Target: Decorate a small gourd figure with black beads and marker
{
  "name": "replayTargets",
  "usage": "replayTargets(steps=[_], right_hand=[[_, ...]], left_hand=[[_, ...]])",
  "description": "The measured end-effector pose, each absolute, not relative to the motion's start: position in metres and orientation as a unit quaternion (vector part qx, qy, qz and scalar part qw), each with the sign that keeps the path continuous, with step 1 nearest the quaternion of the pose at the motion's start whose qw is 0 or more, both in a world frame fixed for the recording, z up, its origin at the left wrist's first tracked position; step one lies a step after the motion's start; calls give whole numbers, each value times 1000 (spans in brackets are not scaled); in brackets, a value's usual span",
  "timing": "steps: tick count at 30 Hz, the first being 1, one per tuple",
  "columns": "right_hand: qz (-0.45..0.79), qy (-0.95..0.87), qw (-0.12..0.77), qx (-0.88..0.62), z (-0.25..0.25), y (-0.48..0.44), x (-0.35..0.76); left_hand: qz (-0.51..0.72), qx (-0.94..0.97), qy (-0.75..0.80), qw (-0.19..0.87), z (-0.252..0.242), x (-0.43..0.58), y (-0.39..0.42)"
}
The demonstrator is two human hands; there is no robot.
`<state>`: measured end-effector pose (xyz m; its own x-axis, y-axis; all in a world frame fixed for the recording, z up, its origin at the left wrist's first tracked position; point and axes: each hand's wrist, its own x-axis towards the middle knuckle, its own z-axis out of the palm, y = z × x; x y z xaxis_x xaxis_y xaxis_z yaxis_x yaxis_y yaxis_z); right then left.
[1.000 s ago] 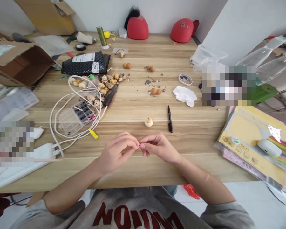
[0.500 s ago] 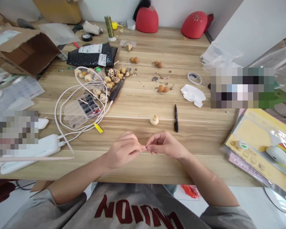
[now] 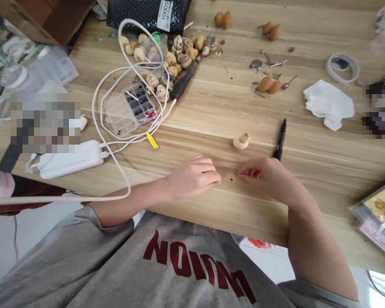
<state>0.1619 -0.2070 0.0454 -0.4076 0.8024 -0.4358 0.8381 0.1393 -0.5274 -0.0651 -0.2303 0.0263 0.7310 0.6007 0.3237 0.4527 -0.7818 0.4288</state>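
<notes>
My left hand rests low over the tabletop with its fingers curled under; whether anything is inside is hidden. Opposite it, my right hand has thumb and fingers pinched together, their contents too small to make out. A tiny dark bead lies on the wood between the two hands, touching neither. Just beyond them sits a small cream gourd with a tan top. Next to my right hand lies a black marker pen, its lower end close to the knuckles.
White cables loop around a compartment box of small beads at left. Behind are several speckled gourds and a black pen-shaped tool. Brown gourds, a tape roll and crumpled tissue lie farther right.
My hands were meeting at the fingertips and have moved apart. A tiny dark bead now shows on the table between them. The view has tilted down and turned.
</notes>
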Motion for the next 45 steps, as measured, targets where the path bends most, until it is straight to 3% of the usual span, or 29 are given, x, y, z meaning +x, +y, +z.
replayTargets(steps=[21, 32, 35, 40, 45], right_hand=[[-359, 779, 17, 513, 46, -207, 171], [-377, 756, 59, 532, 46, -200, 176], [-372, 747, 95, 542, 48, -197, 179], [-371, 734, 127, 554, 50, -192, 185], [-374, 730, 128, 557, 45, -190, 188]], left_hand=[[164, 936, 275, 145, 26, -66, -230], [162, 935, 284, 137, 20, -60, -230], [175, 918, 335, 124, 22, -69, -218], [226, 791, 566, 49, 42, -125, -178], [157, 689, 708, -3, 52, -171, -153]])
